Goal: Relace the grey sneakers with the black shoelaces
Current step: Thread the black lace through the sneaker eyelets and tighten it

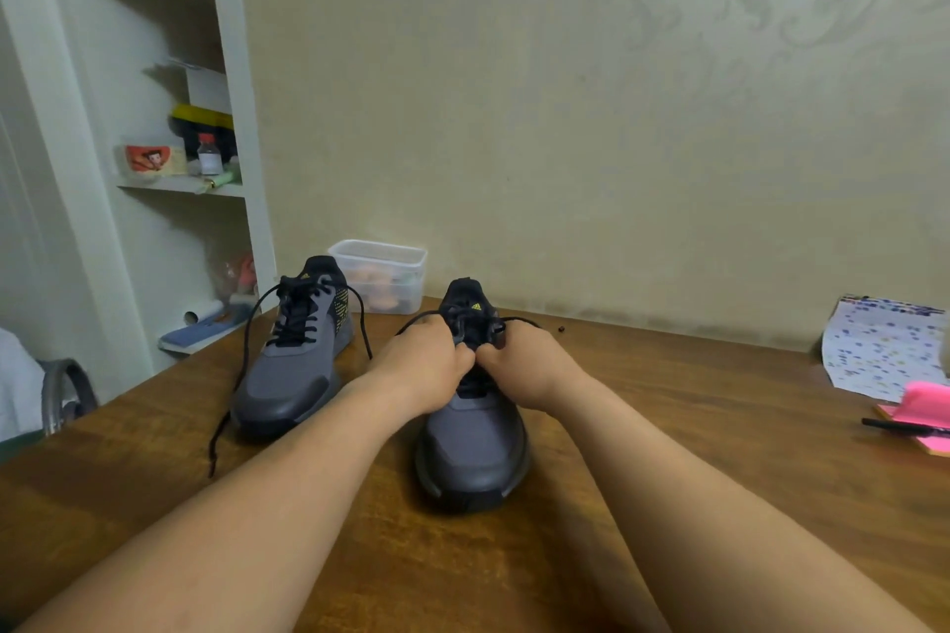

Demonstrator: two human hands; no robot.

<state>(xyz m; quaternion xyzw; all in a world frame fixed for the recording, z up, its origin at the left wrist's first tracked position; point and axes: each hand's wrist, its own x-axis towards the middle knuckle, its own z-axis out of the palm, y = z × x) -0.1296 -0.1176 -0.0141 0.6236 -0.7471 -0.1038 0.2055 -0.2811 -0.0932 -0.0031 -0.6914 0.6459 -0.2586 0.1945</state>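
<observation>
Two grey shoes stand on the brown table (154,504) with their toes pointing at the person. The left shoe (293,375) is near the far left corner of the tabletop. The left lace (298,319) is black and goes through the holes. Its two long ends hang loose. One end runs down the left side of the shoe and lies on the wood. The other end drops on the right side, between the two shoes.

The right shoe (475,452) is in the middle of the tabletop, closer to the person and a little apart from the other shoe. Both hands sit on top of it, over the lace holes. The left hand (426,365) has its fingers curled down and grips the right lace (469,386), which is black too. The right hand (529,370) is curled the same way and grips the lace on the other side. The thumbs meet in the middle. A thin bit of lace sticks out from each hand.

A clear box (380,272) stands at the far edge, behind the shoes. A spotted paper (884,350), pink notes (925,406) and a pen (899,425) lie by the right edge. A white shelf (226,67) stands to the left.
</observation>
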